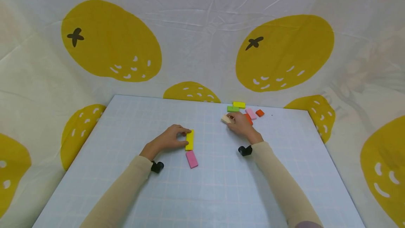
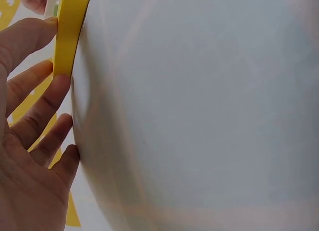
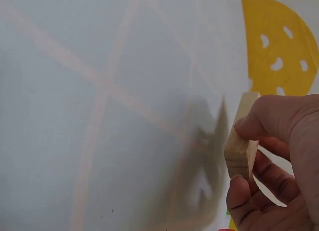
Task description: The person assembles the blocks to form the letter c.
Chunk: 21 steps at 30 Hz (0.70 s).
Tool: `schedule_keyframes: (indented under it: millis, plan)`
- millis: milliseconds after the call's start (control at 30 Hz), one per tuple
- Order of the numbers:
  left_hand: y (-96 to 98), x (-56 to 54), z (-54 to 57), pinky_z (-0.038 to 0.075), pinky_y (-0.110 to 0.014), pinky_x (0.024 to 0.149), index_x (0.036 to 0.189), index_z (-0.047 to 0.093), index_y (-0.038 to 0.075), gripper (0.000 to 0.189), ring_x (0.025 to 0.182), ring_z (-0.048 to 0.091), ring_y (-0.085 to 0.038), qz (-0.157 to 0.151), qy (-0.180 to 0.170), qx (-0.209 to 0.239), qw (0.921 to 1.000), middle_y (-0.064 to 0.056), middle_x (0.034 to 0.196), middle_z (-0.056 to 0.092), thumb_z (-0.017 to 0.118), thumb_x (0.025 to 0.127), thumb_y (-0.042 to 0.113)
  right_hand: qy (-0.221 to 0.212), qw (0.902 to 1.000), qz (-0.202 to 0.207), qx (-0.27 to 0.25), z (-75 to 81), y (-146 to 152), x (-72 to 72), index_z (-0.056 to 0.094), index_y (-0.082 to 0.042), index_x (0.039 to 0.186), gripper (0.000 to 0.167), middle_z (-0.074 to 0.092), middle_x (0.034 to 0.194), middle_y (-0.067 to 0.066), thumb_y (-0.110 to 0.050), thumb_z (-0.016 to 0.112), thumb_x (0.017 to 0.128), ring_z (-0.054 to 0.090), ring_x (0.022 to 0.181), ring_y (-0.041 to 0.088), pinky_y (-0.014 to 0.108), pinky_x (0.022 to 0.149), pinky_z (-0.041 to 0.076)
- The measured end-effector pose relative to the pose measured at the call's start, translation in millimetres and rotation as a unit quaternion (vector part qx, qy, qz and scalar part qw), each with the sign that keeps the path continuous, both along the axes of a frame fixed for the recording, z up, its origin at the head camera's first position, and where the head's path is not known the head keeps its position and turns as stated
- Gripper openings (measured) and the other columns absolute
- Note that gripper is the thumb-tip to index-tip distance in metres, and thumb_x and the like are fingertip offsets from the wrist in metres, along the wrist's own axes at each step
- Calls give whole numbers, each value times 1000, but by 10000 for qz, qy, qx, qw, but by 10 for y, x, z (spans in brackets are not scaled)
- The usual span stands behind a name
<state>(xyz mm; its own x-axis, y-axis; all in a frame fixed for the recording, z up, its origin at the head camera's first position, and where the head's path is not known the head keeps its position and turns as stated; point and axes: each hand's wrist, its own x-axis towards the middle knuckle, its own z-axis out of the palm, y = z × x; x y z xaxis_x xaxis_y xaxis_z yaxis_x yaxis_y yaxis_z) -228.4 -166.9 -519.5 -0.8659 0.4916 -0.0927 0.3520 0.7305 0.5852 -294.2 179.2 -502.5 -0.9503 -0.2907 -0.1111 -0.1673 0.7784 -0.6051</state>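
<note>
The pale wooden block [image 1: 226, 119] is at the far part of the light blue tabletop [image 1: 209, 192], right of its middle, pinched by the right hand [image 1: 240, 125]; the right wrist view shows the thumb on 1 side and fingertips on another, with a shadow on the tabletop beside it. Whether this block touches the surface, I cannot tell. Nearer the person and to the left, the long yellow block [image 1: 190, 140] lies with its length running away from the person. The left hand [image 1: 171, 138] grips it, with the thumb at its near end and a fingertip at its far end in the head view. Just beyond that near end is a dark pink block [image 1: 191, 159], slightly angled. Around the right hand sit 5 more pieces: an orange-red block [image 1: 248, 119] partly hidden by the hand, a light pink block [image 1: 251, 113] next to it, a green block [image 1: 233, 109], a shorter-looking yellow piece [image 1: 239, 105] behind the green, and a small orange piece [image 1: 260, 113] at the right. Both arms wear beige sleeves [image 1: 281, 178], with 1 black device [image 1: 245, 150] at each wrist. White cloth [image 1: 199, 62] printed with big yellow fruit shapes rises behind the tabletop.
</note>
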Motion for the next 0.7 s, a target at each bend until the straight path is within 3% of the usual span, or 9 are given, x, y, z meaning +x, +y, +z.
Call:
schedule_keyframes:
  millis: [433, 700]
  plan:
    - [28, 10, 27, 48, -45, 103, 139, 66, 18, 51, 107, 55, -19, 40, -80, -13, 10000, 3, 112, 67, 76, 92, 34, -96, 9988, 480, -57, 87, -165, -48, 64, -10, 138, 43, 61, 127, 12, -12, 65, 95, 55, 113, 29, 45, 102, 52]
    - [10, 3, -9, 49, -44, 102, 140, 65, 17, 52, 106, 56, -18, 57, -62, -15, 10000, 2, 115, 68, 77, 92, 34, -8, 9942, 1074, 21, 213, -295, -99, 65, -2, 135, 41, 66, 123, 16, -12, 67, 96, 58, 110, 30, 43, 101, 52]
